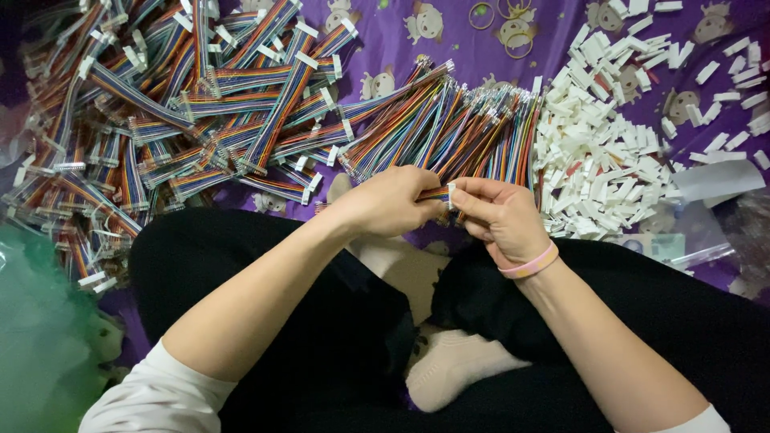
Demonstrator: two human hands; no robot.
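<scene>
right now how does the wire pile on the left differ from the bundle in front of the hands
The left pile lies crisscrossed in a loose heap; the middle bundle runs mostly parallel, fanned toward the hands. Left-pile cables carry white connectors on their ends; the middle bundle's far ends show only bare metal tips. Both are multicoloured ribbon cables on the purple cloth.

- Purple cloth (473, 48) underneath, printed with pale cartoon animals.
- Ribbon cables (200, 104) striped red, orange, yellow, green, blue and purple, capped with white plugs.
- Loose wire bundle (457, 132) in the same rainbow mix, with silver tips.
- White plastic connectors (609, 152) in a heap, flecked here and there with red.
- Small white connector (451, 196) on a striped cable between the left hand (389, 200) and right hand (501, 216).
- Pink and orange wristband (529, 263).
- Black trousers (321, 321), cream socks (449, 365), white sleeves (152, 401).
- Translucent green bag (40, 337) at the edge.
- Tan rubber bands (505, 28) against the purple.
</scene>
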